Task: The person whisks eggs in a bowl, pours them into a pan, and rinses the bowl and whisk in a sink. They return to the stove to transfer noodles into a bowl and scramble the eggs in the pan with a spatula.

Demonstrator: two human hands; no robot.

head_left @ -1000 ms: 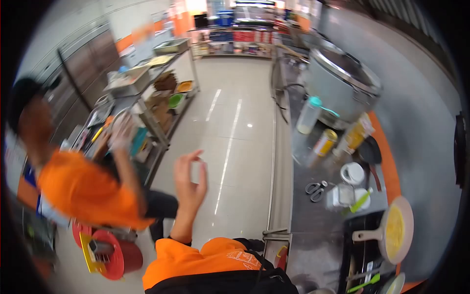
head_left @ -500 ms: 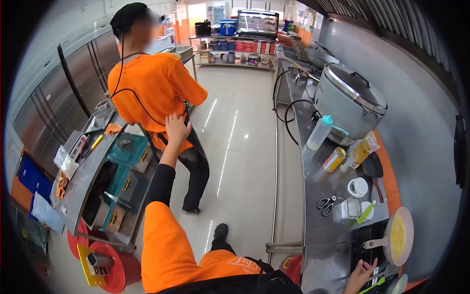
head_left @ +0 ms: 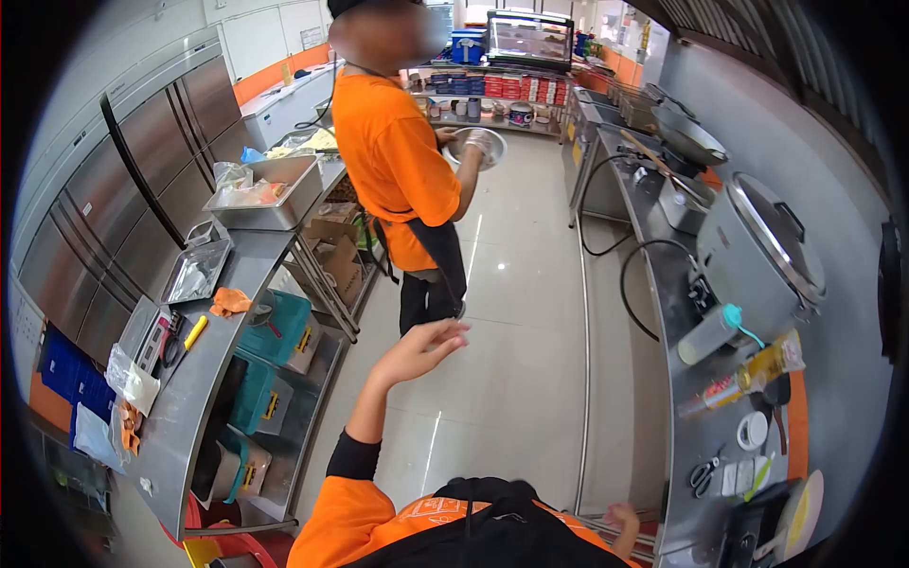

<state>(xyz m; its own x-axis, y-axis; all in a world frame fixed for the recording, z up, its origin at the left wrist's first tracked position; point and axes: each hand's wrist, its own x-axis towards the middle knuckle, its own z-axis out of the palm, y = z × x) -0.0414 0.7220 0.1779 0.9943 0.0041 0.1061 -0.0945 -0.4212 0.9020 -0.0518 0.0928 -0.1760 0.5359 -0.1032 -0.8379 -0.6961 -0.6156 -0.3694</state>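
Observation:
My left hand [head_left: 423, 347] is raised in the aisle, fingers apart, holding nothing, just short of a co-worker [head_left: 402, 170] in an orange shirt and dark apron. That person walks away down the aisle carrying a metal bowl [head_left: 476, 147]. My right hand [head_left: 623, 517] is low at the front edge of the steel counter [head_left: 705, 417] on the right, only partly visible, with nothing seen in it. A white frying pan with yellow egg [head_left: 802, 502] sits at the counter's near end, to the right of that hand.
On the right counter stand a large rice cooker [head_left: 762, 256], a squeeze bottle [head_left: 712, 333], sauce bottles, scissors [head_left: 702, 476] and a small white bowl. A steel prep table [head_left: 204, 364] on the left holds trays, a scale and an orange cloth; teal bins sit beneath. Steel refrigerators line the left wall.
The co-worker has moved further down the aisle and my left hand has come off their back. My view has swung left, and my right hand has dropped away from the pan.

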